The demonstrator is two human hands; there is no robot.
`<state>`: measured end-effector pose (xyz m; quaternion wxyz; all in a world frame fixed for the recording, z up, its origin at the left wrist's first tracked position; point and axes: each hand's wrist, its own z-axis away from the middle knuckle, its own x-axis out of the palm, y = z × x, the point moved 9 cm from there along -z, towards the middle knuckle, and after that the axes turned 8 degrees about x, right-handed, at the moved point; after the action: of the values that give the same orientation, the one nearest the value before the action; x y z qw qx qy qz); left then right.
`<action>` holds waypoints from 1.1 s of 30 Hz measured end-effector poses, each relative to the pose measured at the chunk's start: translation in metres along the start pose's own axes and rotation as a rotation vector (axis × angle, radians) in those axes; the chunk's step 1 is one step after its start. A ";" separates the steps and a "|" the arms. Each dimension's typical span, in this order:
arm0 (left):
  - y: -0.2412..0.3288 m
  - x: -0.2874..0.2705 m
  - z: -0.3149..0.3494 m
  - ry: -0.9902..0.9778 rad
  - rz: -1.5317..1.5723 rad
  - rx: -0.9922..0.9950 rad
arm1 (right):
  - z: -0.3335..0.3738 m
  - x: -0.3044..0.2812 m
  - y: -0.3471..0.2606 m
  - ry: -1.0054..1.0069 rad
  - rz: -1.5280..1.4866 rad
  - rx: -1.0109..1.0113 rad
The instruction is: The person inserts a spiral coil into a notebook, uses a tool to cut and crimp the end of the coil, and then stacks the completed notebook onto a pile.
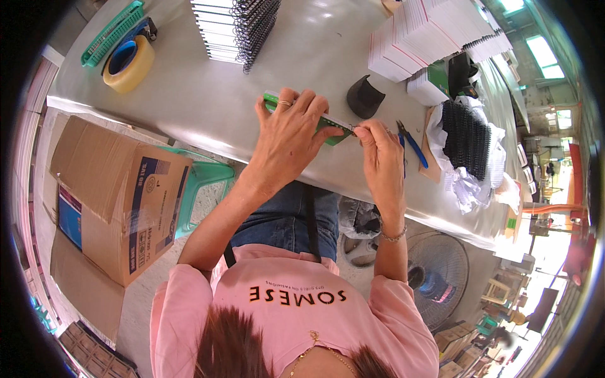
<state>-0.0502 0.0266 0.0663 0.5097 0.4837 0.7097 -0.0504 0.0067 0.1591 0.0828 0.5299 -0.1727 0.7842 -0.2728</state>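
Observation:
Near the front edge of the table, my left hand (287, 135) is closed over a green-covered notebook (334, 136) with a row of punched holes along its edge. At the notebook's right end, my right hand (380, 151) pinches the end of a dark wire spiral. Most of the notebook is hidden under my left fingers. Blue-handled pliers (414, 146) lie just right of my right hand, apart from it. Beyond the notebook stands a black curved plastic piece (365, 97).
Spiral-bound notebooks (220, 31) are stacked at the back, unbound paper stacks (428, 38) at back right. Black spirals (466, 138) lie on white wrapping at right. Tape (130, 65) and a green basket (112, 33) sit far left. A carton (135, 208) and a fan (438, 277) flank me.

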 end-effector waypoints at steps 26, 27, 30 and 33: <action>-0.052 0.013 0.003 0.177 0.489 -0.018 | -0.038 0.010 0.093 -0.395 -0.531 0.185; -0.052 0.014 0.003 0.187 0.491 -0.013 | -0.030 0.013 0.083 -0.460 -0.837 0.251; -0.052 0.014 0.003 0.192 0.482 0.003 | -0.010 0.012 0.074 -0.605 -1.079 0.267; -0.050 0.013 0.002 0.198 0.479 0.027 | -0.006 0.014 0.064 -0.690 -0.627 0.208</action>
<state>-0.0858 0.0071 0.0344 0.4289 0.6472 0.6206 0.1099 -0.0028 0.2030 0.0352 0.6660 -0.4275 0.4410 -0.4233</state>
